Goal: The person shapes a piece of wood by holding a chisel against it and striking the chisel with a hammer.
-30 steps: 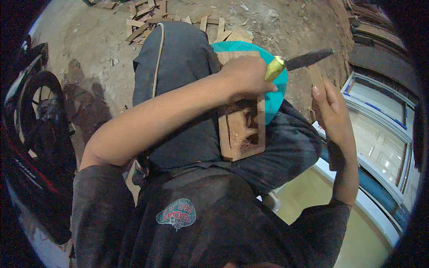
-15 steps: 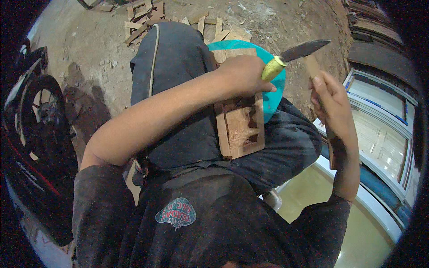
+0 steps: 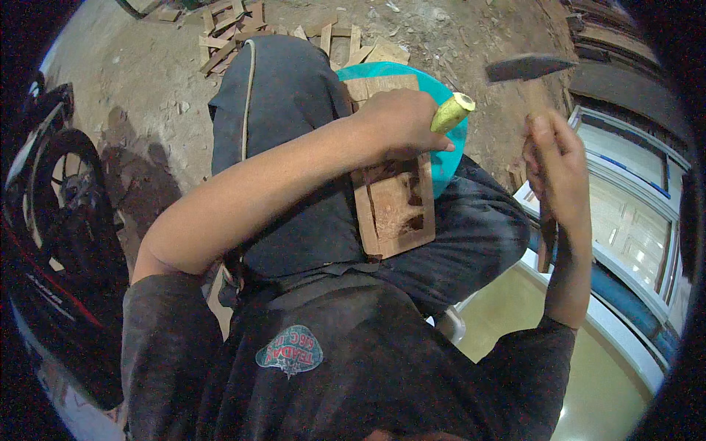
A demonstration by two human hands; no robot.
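Leftmost, we log a motorcycle wheel (image 3: 70, 191). Next, our left hand (image 3: 401, 121) clenches a yellow-handled chisel (image 3: 451, 112) over the carved wooden block (image 3: 393, 209) resting on our lap. Rightmost, our right hand (image 3: 557, 165) grips a raised hammer (image 3: 528, 67).

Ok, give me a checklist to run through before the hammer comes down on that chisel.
1. Left hand closed around the yellow chisel handle: ok.
2. Right hand grip on the hammer, head raised above and to the right of the chisel handle: ok.
3. Chisel tip seated in the carved recess: cannot tell, the left hand hides it.
4. Wooden block resting on the lap over the teal stool: ok, though nothing clamps it.
5. Left-hand fingers clear of the struck end: ok, the handle end sticks out past the fist.
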